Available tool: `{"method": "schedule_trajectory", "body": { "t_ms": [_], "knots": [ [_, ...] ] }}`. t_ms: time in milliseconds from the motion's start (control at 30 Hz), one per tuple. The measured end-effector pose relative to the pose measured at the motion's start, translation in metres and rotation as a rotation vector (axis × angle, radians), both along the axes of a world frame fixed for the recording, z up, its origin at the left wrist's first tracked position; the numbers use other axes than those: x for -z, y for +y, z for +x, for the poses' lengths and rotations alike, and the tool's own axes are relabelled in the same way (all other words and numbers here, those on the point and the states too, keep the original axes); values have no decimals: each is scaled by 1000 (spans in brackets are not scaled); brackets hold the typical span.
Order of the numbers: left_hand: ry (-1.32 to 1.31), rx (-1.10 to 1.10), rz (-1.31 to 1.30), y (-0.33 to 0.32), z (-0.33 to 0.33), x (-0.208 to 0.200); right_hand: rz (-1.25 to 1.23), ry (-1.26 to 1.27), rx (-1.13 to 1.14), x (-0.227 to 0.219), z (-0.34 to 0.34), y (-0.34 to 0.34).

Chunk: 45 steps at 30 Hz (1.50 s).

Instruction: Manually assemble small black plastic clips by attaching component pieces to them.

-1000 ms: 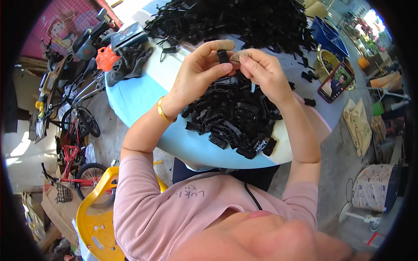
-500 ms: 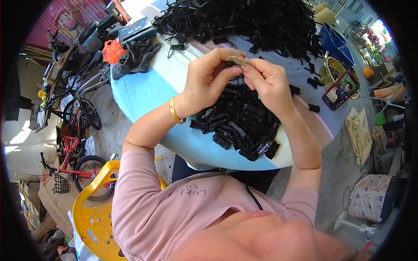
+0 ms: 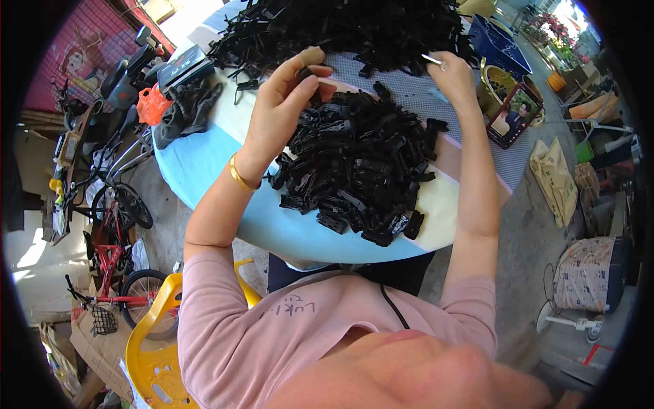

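Note:
My left hand [image 3: 278,109] is raised at the left of the nearer heap, with a tan wrap on one fingertip. Its thumb and fingers close on a small black plastic part [image 3: 306,73]. My right hand [image 3: 452,80] is out at the right edge of the far pile, fingers curled. Something small and silvery [image 3: 434,62] shines at those fingers; its kind is too small to tell. Between my forearms lies a heap of black plastic parts [image 3: 361,163], some with clip-like shapes. Beyond it spreads a larger pile of thin black pieces [image 3: 340,31].
The round table's cloth [image 3: 197,163] has blue, cream and patterned bands. A phone [image 3: 516,116] leans against a gold-coloured pot [image 3: 492,83] at the right, near a blue crate [image 3: 501,48]. Dark gloves [image 3: 187,112] and an orange bag [image 3: 153,103] lie left. A yellow chair [image 3: 153,347] stands beside me.
My hands have parted. The right hand has moved away to the right and far side; the left has drawn a little left with the black part. The view has shifted slightly.

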State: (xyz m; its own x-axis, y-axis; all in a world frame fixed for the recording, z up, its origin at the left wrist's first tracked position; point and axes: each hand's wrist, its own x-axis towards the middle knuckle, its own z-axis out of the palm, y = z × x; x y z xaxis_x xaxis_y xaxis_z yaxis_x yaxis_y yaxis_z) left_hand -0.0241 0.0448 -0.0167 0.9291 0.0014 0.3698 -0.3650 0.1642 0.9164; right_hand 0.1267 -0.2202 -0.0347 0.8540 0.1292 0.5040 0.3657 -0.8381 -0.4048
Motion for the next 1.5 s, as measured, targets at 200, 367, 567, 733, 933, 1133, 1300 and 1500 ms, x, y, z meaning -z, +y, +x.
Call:
{"method": "schedule_trajectory", "body": {
  "t_ms": [200,367,567,733,933,1133,1300,1500],
  "knots": [
    [66,30,-48,7,-1,3,-220,421,462,21,34,-31],
    [-244,-207,381,1,1,16,-228,491,530,36,42,-50],
    [-418,-210,923,-6,-8,0,-286,426,560,35,38,-56],
    [-333,-45,966,-7,-8,0,15,189,-36,3,8,-12],
    [-279,125,731,16,5,14,445,271,-725,-18,-69,65],
    [-53,261,137,7,2,1,336,213,-804,-16,-100,85],
    [2,414,-71,11,4,0,429,152,-858,-11,-106,94],
    [-10,444,-197,5,-1,4,376,41,-896,-9,-108,94]
  ]
}}
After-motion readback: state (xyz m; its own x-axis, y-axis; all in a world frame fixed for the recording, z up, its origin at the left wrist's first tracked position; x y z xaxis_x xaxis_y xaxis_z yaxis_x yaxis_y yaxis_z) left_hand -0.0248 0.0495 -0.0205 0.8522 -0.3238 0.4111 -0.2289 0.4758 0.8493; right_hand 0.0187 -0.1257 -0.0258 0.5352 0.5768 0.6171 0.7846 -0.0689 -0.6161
